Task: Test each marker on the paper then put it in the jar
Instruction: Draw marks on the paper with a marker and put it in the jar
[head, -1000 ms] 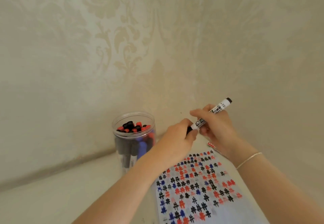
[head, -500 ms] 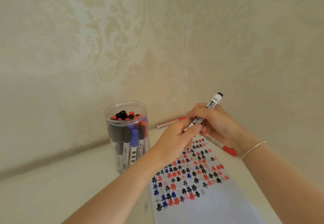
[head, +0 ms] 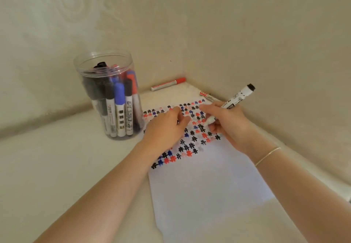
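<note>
The right hand (head: 230,126) grips a black marker (head: 230,105) tip-down over the paper (head: 209,185), ready to test; the left hand (head: 167,128), fingers curled, steadies the sheet beside the jar (head: 108,98).

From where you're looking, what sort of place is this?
Probably a room in a home: a pale surface tucked into a corner of damask-patterned wallpaper. On it stand a clear jar of markers and a paper covered in test marks. It could be a desk or a shelf; I cannot tell which.

Left hand (head: 167,126) fingers loosely curled; right hand (head: 230,126) fingers pinched.
</note>
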